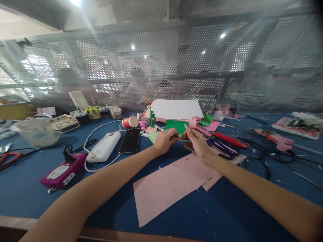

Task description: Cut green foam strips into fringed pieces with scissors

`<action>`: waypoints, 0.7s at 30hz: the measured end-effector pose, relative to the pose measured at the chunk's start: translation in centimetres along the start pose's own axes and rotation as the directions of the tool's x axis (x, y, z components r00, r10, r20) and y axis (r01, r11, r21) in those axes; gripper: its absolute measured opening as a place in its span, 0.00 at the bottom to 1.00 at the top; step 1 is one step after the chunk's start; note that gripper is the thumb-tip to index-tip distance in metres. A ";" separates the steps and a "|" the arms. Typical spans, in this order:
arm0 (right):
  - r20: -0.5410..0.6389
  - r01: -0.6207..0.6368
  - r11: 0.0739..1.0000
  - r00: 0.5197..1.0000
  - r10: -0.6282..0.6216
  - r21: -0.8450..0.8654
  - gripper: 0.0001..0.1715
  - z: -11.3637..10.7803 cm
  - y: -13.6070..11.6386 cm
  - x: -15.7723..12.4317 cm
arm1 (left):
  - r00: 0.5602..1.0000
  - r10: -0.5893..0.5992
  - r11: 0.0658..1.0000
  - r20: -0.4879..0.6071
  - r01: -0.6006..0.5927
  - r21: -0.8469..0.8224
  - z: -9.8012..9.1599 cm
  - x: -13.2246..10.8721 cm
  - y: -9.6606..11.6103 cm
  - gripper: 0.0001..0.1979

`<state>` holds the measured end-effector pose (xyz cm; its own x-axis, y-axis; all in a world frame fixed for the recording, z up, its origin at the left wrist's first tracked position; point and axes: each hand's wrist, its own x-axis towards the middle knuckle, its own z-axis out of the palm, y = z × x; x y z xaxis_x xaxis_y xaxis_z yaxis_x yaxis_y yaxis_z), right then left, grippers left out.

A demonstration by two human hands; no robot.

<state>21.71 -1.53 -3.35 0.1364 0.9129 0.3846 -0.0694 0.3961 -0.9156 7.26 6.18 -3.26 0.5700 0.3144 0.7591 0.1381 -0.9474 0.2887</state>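
My left hand and my right hand meet near the middle of the table, fingers closed and fingertips almost touching. Between them runs a thin blue-green strip, pinched at the fingertips; its ends are hidden by the fingers. A green sheet of paper shows just behind the fingertips, and I cannot tell whether they touch it. Below the hands, a long pink sheet of paper lies on the table, with a small thin stick near its right end.
At left are a phone, a white power bank with cable and a purple power strip. Behind the hands lies a white board. At right are dark-blue-handled scissors, a red-handled tool and a pink glue gun.
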 end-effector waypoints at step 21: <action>-0.013 -0.085 0.996 0.996 0.086 0.029 0.18 0.4 0.9 0.4 | 0.990 -0.101 0.976 -0.093 0.117 0.184 0.6 0.3 2.3 0.11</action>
<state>21.29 -0.81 -3.96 0.1427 0.9422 0.3031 -0.1098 0.3194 -0.9412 8.20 4.05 -2.75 0.4749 0.4130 0.7771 0.3506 -0.8987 0.2634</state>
